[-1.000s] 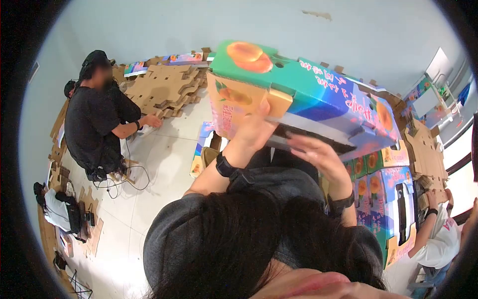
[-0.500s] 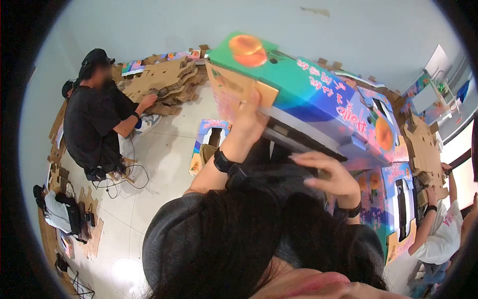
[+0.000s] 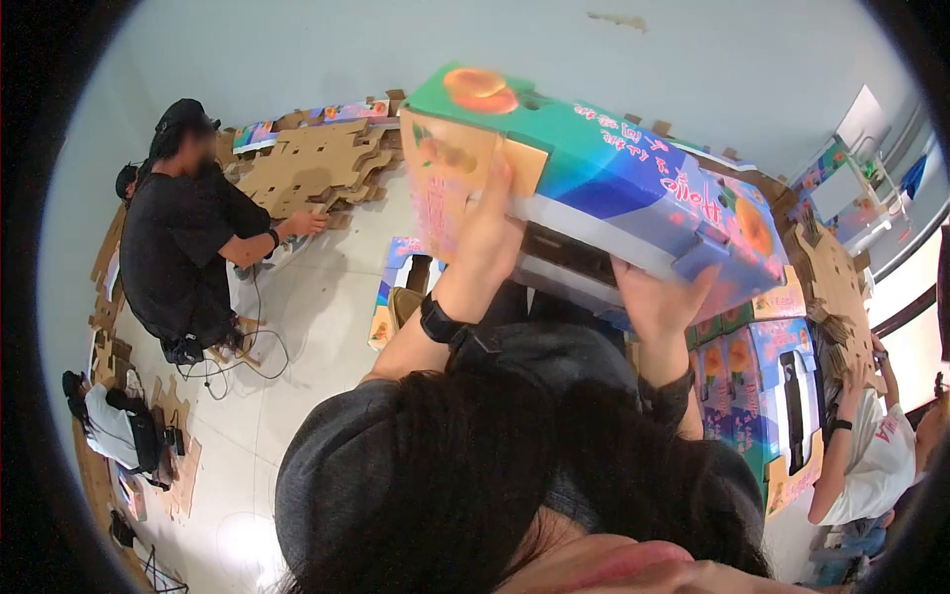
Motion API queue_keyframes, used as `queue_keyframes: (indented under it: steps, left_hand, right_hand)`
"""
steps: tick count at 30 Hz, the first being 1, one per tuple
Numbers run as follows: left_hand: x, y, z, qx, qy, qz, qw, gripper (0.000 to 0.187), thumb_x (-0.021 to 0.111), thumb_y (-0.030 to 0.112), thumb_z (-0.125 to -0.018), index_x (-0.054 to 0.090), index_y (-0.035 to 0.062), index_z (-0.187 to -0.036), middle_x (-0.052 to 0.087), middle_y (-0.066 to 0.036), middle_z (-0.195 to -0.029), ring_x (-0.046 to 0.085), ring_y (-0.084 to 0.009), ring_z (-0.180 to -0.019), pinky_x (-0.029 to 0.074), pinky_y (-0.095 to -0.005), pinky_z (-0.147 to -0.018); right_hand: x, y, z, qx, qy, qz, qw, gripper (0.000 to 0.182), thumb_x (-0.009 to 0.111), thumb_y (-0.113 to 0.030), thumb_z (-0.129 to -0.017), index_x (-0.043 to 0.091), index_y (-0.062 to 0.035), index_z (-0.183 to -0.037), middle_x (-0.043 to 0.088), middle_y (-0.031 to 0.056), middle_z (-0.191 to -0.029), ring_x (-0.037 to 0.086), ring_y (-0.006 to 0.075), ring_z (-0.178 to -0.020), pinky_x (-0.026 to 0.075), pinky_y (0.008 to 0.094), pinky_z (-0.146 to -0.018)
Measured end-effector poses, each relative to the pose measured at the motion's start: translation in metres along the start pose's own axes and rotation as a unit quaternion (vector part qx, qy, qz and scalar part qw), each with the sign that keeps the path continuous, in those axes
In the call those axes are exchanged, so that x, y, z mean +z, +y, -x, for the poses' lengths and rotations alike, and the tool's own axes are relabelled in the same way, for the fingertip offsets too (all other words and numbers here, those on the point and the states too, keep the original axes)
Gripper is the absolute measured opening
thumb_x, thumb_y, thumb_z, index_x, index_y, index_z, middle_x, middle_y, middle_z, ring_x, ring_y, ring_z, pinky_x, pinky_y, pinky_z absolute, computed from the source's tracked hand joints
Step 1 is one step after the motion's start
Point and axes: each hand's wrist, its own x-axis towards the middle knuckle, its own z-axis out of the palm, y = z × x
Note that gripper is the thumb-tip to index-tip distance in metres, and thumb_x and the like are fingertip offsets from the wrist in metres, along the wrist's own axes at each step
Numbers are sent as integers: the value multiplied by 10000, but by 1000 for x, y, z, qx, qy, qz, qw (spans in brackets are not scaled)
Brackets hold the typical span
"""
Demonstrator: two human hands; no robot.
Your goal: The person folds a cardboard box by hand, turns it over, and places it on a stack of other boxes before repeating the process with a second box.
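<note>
A colourful printed cardboard box (image 3: 594,163), green, blue and pink with peach pictures, is raised in front of me and tilted. My left hand (image 3: 488,233) grips its left end, with the thumb along the tan flap. Against the near lower side, my right hand (image 3: 661,297) holds the box beside a dark slot, its fingers partly hidden by the panel. Below and to the right stands another printed box (image 3: 782,396) with a handle slot, next to similar ones. A further printed box (image 3: 386,315) sits on the floor left of my left forearm.
At the left, a person in black (image 3: 183,238) sits by stacked flat cardboard (image 3: 297,173). Farther down-left is a person in white (image 3: 114,426). On the right, a person in a white shirt (image 3: 866,455) is beside more flat cardboard (image 3: 836,277).
My right hand has moved up from below the box onto its near side. The box has shifted slightly left. The seated person's hand has moved right, and the right-hand person's arms have shifted.
</note>
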Motion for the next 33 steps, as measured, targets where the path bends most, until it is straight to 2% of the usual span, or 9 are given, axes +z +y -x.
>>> queue_keyframes:
  steps: [1, 4, 9, 13, 16, 23, 26, 29, 33]
  left_hand:
    - [2, 3, 5, -7, 2, 4, 1000, 575, 548, 478, -1031, 426, 155, -1490, 528, -24, -1461, 504, -217, -1336, 392, -467, -1129]
    - [1, 5, 18, -11, 15, 11, 1000, 583, 557, 483, -1025, 420, 162, -1493, 528, -25, -1456, 499, -222, -1342, 387, -479, -1132]
    - [7, 11, 22, 8, 30, 5, 1000, 594, 562, 505, -1015, 417, 181, -1492, 526, -20, -1449, 495, -220, -1345, 383, -478, -1137]
    - [3, 14, 11, 30, 45, -4, 999, 600, 555, 525, -1011, 424, 183, -1486, 526, -16, -1447, 500, -219, -1338, 389, -469, -1133]
    - [-7, 11, 9, 38, 44, -19, 998, 610, 548, 538, -1010, 429, 173, -1483, 526, -16, -1447, 502, -221, -1335, 394, -460, -1127]
    - [-16, 9, 10, 29, 13, -23, 999, 604, 546, 533, -1015, 450, 143, -1466, 533, -38, -1438, 500, -235, -1330, 392, -456, -1129]
    - [-1, 12, 10, -6, 38, 50, 998, 583, 555, 512, -1017, 463, 129, -1447, 545, -66, -1412, 487, -254, -1340, 377, -455, -1148]
    - [1, 20, 18, -141, 45, 197, 969, 533, 524, 460, -1037, 466, 110, -1435, 549, -88, -1392, 459, -276, -1377, 356, -457, -1170]
    - [0, 13, 39, -201, -22, 112, 973, 488, 465, 359, -1060, 470, 40, -1429, 566, -118, -1384, 441, -292, -1420, 363, -455, -1168]
  right_hand:
    - [-2, -3, -8, -9, -19, -42, 999, 865, 702, -663, -831, 411, -231, -1521, 472, 50, -1514, 418, 301, -1425, 310, 547, -1192]
    - [7, -16, -31, -52, 62, 65, 995, 853, 713, -654, -826, 429, -234, -1512, 490, 43, -1499, 430, 278, -1418, 327, 542, -1181]
    - [-16, -16, -67, -29, -8, 31, 999, 586, 641, -375, -963, 479, -131, -1471, 539, 83, -1473, 494, 280, -1377, 396, 498, -1150]
    - [-23, -11, -78, -14, -19, 27, 999, 506, 612, -326, -998, 503, -109, -1442, 547, 109, -1456, 499, 275, -1363, 409, 455, -1144]
    - [-21, -7, -73, -47, 73, 126, 988, 477, 597, -330, -1012, 514, -106, -1425, 568, 108, -1434, 517, 265, -1349, 432, 456, -1127]
    - [-24, -7, -66, -49, 59, 96, 992, 492, 590, -367, -1022, 500, -107, -1429, 594, 90, -1398, 566, 250, -1295, 490, 446, -1074]
    - [-17, -4, -72, -61, 108, 133, 983, 471, 570, -360, -1037, 500, -99, -1424, 600, 86, -1386, 580, 254, -1277, 493, 441, -1072]
    - [-8, -3, -80, -67, 167, 168, 969, 417, 544, -351, -1056, 534, -92, -1382, 602, 77, -1375, 585, 259, -1266, 489, 447, -1075]
    - [5, 7, -94, -94, 182, 194, 959, 408, 575, -341, -1045, 552, -76, -1355, 609, 80, -1356, 590, 255, -1243, 484, 420, -1072]
